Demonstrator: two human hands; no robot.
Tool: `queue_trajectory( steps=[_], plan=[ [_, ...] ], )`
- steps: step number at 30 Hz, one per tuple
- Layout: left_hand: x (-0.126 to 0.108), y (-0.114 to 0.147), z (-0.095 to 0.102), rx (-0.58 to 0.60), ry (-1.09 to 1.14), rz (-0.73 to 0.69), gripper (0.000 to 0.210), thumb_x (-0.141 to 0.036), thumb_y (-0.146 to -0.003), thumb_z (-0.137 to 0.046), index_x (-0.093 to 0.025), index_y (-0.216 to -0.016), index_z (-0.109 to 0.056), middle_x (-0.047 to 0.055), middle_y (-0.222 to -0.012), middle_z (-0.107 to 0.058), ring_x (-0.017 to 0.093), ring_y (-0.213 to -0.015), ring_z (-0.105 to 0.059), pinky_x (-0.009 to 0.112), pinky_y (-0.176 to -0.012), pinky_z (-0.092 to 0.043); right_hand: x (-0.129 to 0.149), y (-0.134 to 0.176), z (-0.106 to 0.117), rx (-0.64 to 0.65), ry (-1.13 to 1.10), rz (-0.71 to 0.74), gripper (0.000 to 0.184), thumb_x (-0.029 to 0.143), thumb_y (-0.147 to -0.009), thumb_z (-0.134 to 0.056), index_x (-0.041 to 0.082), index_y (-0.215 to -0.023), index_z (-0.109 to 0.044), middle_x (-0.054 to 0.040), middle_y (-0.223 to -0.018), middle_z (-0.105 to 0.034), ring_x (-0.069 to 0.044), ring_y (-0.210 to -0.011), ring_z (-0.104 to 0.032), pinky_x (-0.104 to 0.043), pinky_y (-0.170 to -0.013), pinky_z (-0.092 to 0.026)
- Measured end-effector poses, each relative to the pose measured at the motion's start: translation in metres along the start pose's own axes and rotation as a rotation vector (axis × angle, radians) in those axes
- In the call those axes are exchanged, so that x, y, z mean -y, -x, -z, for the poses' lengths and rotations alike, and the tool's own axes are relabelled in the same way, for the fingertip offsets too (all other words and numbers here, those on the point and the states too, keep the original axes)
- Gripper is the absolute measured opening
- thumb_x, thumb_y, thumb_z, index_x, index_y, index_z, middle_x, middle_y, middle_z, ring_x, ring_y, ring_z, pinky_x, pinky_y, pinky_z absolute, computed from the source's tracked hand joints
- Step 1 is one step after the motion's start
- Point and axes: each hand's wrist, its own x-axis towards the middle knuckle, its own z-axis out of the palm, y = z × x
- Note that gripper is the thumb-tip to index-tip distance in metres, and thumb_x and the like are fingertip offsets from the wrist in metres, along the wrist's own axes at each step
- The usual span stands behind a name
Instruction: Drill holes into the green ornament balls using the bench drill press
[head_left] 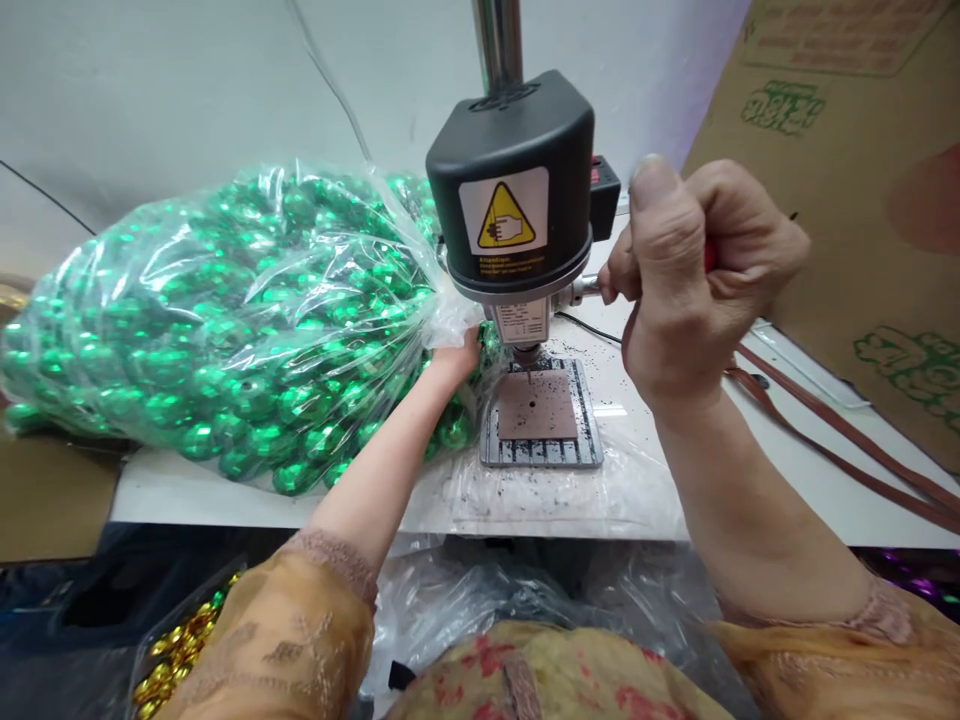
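Note:
My right hand [686,265] is closed around the feed handle of a small bench drill press [517,140], with a bit of red showing between the fingers. My left hand [461,355] reaches into the mouth of a clear plastic bag [448,318] full of shiny green faceted balls [296,405]; its fingers are hidden by the plastic and balls. Beneath the chuck [526,354], a brown square board [551,415] with a small dark hole lies on the slotted metal base [540,457]. Dark shavings are scattered over the board and base.
A big cardboard box [847,190] stands at the right, with brown straps [817,420] beside it on the white table [262,508]. Clear plastic sheeting [487,590] hangs below the table edge. Small gold balls [176,640] sit at lower left.

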Motion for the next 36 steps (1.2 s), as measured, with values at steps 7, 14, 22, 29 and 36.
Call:
queue_trajectory(
  steps=[7, 14, 22, 29, 36],
  plan=[
    [-0.044, 0.060, 0.054, 0.052, 0.137, 0.106, 0.051, -0.019, -0.080, -0.071, -0.023, -0.129, -0.058, 0.010, -0.122, -0.065, 0.028, -0.115, -0.060, 0.043, -0.100, -0.049, 0.005, 0.000, 0.000, 0.027, 0.012, -0.038, 0.050, 0.044, -0.089, -0.062, 0.020, -0.058, -0.032, 0.0067, -0.053, -0.026, -0.003, -0.044, -0.032, -0.024, -0.047, -0.034],
    [-0.095, 0.110, 0.055, 0.145, 1.192, 0.578, 0.054, -0.048, -0.084, -0.070, -0.029, -0.131, -0.051, 0.004, -0.106, -0.067, 0.018, -0.083, -0.068, 0.031, -0.070, -0.055, 0.000, 0.001, 0.000, 0.002, 0.038, -0.043, 0.052, 0.045, -0.089, -0.063, 0.022, -0.058, -0.028, 0.0063, -0.051, -0.026, -0.005, -0.043, -0.031, -0.026, -0.044, -0.031],
    [-0.090, 0.114, 0.035, 0.030, 1.562, 0.898, 0.049, -0.065, -0.091, -0.053, -0.030, -0.125, -0.057, 0.006, -0.119, -0.069, 0.022, -0.103, -0.069, 0.043, -0.090, -0.058, -0.004, 0.001, 0.002, 0.005, 0.041, -0.070, 0.053, 0.054, -0.087, -0.062, 0.022, -0.061, -0.028, 0.0060, -0.053, -0.026, -0.007, -0.047, -0.033, -0.028, -0.050, -0.038],
    [-0.084, 0.128, 0.022, -0.070, 1.054, 0.589, 0.053, -0.041, -0.082, -0.076, -0.024, -0.129, -0.059, 0.008, -0.117, -0.068, 0.022, -0.107, -0.067, 0.041, -0.099, -0.053, -0.004, 0.000, 0.001, 0.016, 0.056, -0.064, 0.054, 0.058, -0.087, -0.059, 0.023, -0.060, -0.029, 0.0055, -0.052, -0.028, -0.007, -0.048, -0.031, -0.029, -0.050, -0.037],
    [-0.086, 0.147, 0.006, -0.025, 0.270, 0.029, 0.025, -0.030, -0.094, -0.061, -0.023, -0.117, -0.067, 0.015, -0.143, -0.051, 0.028, -0.132, -0.053, 0.047, -0.107, -0.047, -0.008, 0.001, 0.002, 0.037, 0.115, -0.060, 0.056, 0.065, -0.087, -0.053, 0.023, -0.062, -0.027, 0.0052, -0.052, -0.025, -0.008, -0.050, -0.032, -0.028, -0.051, -0.036]
  ],
)
